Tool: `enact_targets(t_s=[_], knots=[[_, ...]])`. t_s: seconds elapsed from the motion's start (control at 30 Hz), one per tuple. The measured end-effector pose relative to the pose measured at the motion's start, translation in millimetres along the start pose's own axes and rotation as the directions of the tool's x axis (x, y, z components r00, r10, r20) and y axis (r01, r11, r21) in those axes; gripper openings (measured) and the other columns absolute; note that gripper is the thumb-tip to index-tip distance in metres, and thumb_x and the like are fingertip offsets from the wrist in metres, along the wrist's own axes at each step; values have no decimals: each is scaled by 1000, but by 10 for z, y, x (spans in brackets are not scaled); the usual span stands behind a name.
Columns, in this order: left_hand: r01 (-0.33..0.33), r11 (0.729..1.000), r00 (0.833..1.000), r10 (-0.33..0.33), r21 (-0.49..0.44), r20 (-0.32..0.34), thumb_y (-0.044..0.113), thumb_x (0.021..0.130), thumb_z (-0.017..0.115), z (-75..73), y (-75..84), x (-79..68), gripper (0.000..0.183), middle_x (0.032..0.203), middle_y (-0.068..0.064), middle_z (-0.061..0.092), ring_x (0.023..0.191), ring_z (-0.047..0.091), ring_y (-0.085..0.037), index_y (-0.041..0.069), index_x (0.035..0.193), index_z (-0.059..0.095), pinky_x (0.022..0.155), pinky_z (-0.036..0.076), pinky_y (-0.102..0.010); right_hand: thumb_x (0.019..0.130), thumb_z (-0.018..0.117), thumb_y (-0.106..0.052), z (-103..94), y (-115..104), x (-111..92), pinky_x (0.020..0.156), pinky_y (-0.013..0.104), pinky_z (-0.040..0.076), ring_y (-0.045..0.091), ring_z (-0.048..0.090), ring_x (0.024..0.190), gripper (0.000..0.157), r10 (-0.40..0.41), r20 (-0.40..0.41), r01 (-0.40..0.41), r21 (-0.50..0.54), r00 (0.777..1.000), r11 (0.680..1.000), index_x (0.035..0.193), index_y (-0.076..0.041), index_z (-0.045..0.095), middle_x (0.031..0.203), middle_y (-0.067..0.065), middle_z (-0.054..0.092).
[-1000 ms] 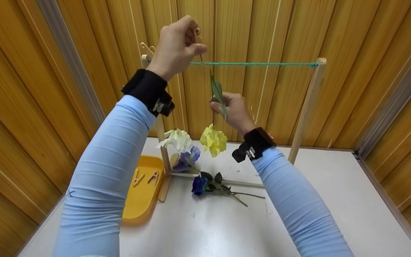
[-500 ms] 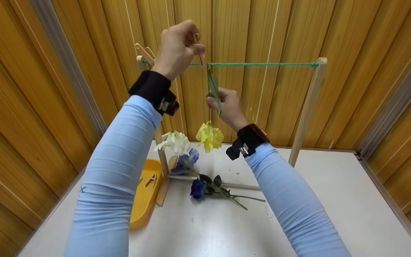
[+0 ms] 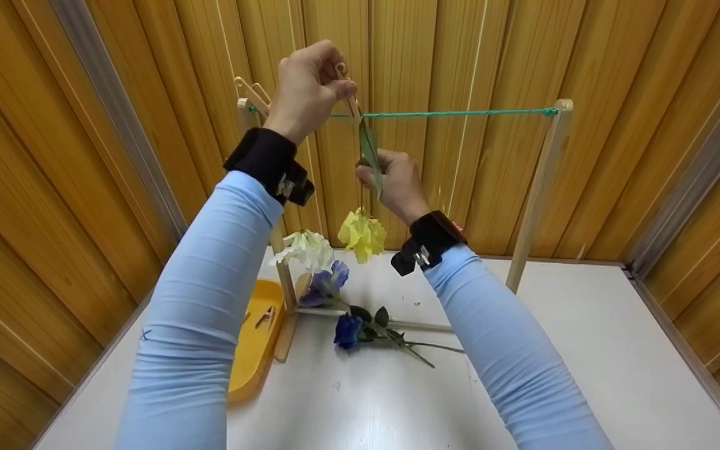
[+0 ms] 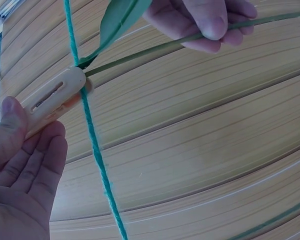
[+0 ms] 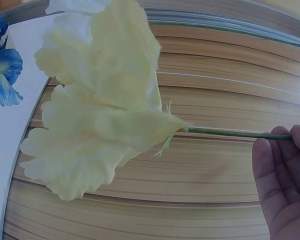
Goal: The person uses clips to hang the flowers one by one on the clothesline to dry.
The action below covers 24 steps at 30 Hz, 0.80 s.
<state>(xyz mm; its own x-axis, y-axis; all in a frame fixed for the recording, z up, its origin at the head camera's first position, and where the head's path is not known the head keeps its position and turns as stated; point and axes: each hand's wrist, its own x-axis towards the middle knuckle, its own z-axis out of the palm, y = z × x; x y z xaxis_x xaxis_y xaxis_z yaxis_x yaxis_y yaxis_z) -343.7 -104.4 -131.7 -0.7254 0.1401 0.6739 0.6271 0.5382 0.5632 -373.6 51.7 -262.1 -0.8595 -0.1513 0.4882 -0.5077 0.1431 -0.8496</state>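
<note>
In the head view my left hand (image 3: 307, 90) pinches a pale clothespin (image 4: 52, 100) between thumb and fingers. Its tip is at the green string (image 4: 97, 150), where the upper end of a flower stem and a leaf (image 4: 117, 27) meet it. Whether the clothespin has clamped the stem cannot be told. Lower down, my right hand (image 3: 397, 184) pinches the stem of that yellow artificial flower (image 3: 362, 236), which hangs head down. The right wrist view shows the stem (image 5: 230, 132) between thumb and fingertips.
Wooden posts (image 3: 538, 200) carry the string; more clothespins (image 3: 250, 90) sit at its left end. A white flower (image 3: 305, 250) hangs at left. A purple flower (image 3: 327, 284) and a blue rose (image 3: 349, 331) lie below. Clothespins (image 3: 265, 316) are in a yellow tray (image 3: 244, 390).
My right hand has moved up and left, bringing the yellow flower's stem end to the string. My left hand has lowered the clothespin onto the string beside it.
</note>
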Motion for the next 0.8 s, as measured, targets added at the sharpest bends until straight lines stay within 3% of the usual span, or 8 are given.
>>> enact_targets(t_s=[0.17, 0.4, 0.63, 0.8], knots=[[-3, 1000, 1000, 3, 23, 2, 5, 95, 72, 20, 13, 4, 10, 83, 3, 57, 76, 61, -6, 3, 96, 62, 77, 55, -23, 96, 69, 0, -1, 17, 3, 66, 24, 51, 21, 63, 75, 10, -17, -15, 16, -42, 1000, 999, 99, 9, 74, 91, 27, 70], [1, 999, 1000, 0, 38, -8, 6, 93, 75, 24, 22, 2, 16, 81, 4, 58, 74, 60, -6, 7, 90, 60, 77, 56, -22, 95, 73, -5, -2, 11, 16, 71, 25, 50, 22, 67, 82, 11, -60, -47, 48, -221, 997, 974, 99, 5, 77, 96, 21, 76], [26, 998, 1000, -26, 55, 9, 9, 91, 78, 27, 27, 3, 18, 82, 4, 58, 75, 56, -7, 8, 92, 60, 72, 48, -21, 96, 72, -5, -9, 3, 14, 68, 25, 50, 17, 65, 77, 12, -49, -42, 38, -218, 998, 975, 101, 5, 77, 95, 20, 76], [27, 994, 998, -32, 102, 50, 11, 93, 78, 19, 44, -7, 20, 87, 4, 59, 79, 57, -7, 4, 103, 62, 74, 48, -21, 97, 71, -4, -18, 7, 14, 72, 27, 53, 20, 67, 82, 12, -30, -43, 20, -203, 999, 979, 103, 5, 76, 100, 20, 76]])
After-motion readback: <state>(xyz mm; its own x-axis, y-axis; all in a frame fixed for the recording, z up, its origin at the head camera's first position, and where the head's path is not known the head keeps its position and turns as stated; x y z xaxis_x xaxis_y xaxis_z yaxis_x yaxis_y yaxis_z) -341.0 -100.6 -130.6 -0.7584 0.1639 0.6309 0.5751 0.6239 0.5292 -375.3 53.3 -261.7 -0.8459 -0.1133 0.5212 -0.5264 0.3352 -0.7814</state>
